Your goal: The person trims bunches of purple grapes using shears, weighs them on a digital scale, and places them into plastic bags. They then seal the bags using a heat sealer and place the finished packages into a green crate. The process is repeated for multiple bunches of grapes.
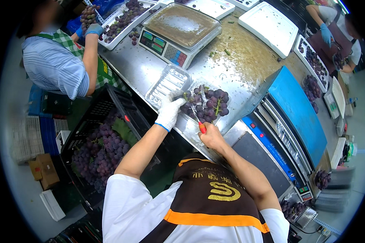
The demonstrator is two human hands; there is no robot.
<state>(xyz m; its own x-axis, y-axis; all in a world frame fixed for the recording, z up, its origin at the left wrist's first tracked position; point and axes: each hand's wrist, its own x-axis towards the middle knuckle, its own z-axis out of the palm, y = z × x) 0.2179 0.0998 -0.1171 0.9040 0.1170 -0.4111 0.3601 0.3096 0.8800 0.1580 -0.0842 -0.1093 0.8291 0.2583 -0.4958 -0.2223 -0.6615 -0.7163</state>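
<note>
A bunch of dark purple grapes (pixel 215 103) with green stems lies on clear plastic at the metal table's near edge. My left hand (pixel 169 110), in a white glove with a blue cuff, grips the bunch at its left side, partly hiding its own fingertips. In my bare right hand (pixel 211 137) are red-handled scissors (pixel 202 127), closed in my fist, their thin blades reaching in among the grapes. Just beyond my left hand stands a clear plastic punnet (pixel 170 83) with a ribbed bottom.
A weighing scale (pixel 181 26) stands farther back, beside white trays (pixel 268 29). To the right is a blue-lidded wrapping machine (pixel 298 121). A black crate of grapes (pixel 105 150) sits low on my left. Co-workers stand at left (pixel 59 65) and far right (pixel 332 36), handling grapes.
</note>
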